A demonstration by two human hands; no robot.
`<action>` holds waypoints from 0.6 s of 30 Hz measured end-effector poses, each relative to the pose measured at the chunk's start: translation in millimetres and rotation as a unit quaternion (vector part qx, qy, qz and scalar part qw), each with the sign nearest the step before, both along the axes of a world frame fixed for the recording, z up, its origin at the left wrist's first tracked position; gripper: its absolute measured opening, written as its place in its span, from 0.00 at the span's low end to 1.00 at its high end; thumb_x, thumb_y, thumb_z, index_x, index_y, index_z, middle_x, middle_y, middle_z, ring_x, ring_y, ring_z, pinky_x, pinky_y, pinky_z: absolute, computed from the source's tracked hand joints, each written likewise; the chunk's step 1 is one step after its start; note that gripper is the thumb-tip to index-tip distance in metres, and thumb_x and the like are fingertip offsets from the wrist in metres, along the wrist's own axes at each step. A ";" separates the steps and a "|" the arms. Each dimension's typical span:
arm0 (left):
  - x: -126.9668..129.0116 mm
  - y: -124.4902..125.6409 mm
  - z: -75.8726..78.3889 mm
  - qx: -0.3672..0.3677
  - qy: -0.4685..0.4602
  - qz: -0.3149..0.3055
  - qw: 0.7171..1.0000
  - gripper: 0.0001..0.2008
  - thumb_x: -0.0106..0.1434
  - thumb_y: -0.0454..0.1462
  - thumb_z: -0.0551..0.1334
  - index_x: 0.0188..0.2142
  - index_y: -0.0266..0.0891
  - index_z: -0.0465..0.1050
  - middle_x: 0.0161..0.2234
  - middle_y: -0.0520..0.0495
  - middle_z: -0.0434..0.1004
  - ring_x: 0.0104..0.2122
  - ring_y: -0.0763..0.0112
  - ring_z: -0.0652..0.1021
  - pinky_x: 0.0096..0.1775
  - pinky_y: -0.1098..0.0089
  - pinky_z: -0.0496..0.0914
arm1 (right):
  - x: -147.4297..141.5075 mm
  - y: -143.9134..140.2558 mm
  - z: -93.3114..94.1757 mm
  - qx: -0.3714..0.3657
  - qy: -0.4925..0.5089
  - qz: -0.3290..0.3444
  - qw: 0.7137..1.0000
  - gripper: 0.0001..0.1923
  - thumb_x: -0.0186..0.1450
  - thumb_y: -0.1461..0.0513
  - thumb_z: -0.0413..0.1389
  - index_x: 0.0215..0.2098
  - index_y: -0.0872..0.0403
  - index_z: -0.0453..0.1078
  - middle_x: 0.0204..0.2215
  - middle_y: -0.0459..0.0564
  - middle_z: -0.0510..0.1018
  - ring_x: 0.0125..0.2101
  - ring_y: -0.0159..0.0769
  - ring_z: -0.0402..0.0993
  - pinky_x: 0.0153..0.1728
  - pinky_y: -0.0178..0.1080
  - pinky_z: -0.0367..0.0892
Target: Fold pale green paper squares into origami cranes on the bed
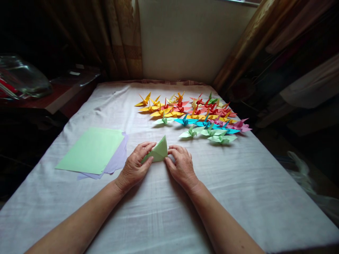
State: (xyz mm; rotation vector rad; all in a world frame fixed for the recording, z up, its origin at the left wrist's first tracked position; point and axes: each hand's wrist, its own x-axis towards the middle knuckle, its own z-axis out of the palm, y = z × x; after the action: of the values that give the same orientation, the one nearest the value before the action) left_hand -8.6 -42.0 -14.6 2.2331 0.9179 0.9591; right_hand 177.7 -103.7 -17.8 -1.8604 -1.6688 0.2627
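Observation:
A piece of light green origami paper (pixel 160 149), folded to a triangle with its tip pointing away from me, is between my hands just above the cloth or on it. My left hand (pixel 137 161) grips its left side, thumb in front and fingers behind, hiding that corner. At the right corner, the thumb and fingertips of my right hand (pixel 182 163) close on the paper's edge. Beyond my hands stand several folded paper cranes; a pale green crane (pixel 191 132) and a blue crane (pixel 185 121) are among the closest.
Left of my hands lies a stack of light green sheets (pixel 91 150) over purple sheets (pixel 119 155). White cloth (pixel 159 218) covers the table. Yellow cranes (pixel 144 101) and red cranes stand further back. A glass jar (pixel 25 79) lies on a side shelf at left.

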 end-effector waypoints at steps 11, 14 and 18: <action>4.8 -7.3 11.2 -0.130 -0.033 -0.009 0.991 0.13 0.65 0.41 0.58 0.41 0.39 0.80 0.37 0.46 0.84 0.38 0.65 0.82 0.45 0.67 0.76 | 0.5 0.8 -0.9 0.060 0.025 0.006 0.998 0.05 0.65 0.63 0.56 0.40 0.51 0.71 0.42 0.51 0.80 0.44 0.42 0.73 0.46 0.43 0.63; 5.1 -6.5 12.3 -0.130 -0.059 0.044 0.989 0.13 0.63 0.42 0.60 0.39 0.38 0.80 0.37 0.45 0.84 0.37 0.64 0.82 0.43 0.68 0.76 | -2.4 -0.6 2.4 0.149 0.035 -0.011 0.988 0.05 0.66 0.61 0.55 0.40 0.52 0.70 0.34 0.50 0.79 0.34 0.38 0.73 0.39 0.40 0.66; 5.6 -10.0 13.5 -0.130 -0.060 0.071 0.987 0.14 0.63 0.42 0.61 0.43 0.38 0.80 0.39 0.45 0.84 0.40 0.63 0.82 0.45 0.68 0.75 | -8.2 -3.8 10.2 0.175 0.080 0.060 0.979 0.06 0.69 0.61 0.53 0.35 0.51 0.71 0.30 0.47 0.78 0.29 0.34 0.72 0.35 0.37 0.67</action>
State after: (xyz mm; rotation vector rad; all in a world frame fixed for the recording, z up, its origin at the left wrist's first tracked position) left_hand -2.9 -52.0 -1.1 1.8927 1.0911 0.9656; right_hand 169.5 -107.6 -7.6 -1.4439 -1.6009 0.1503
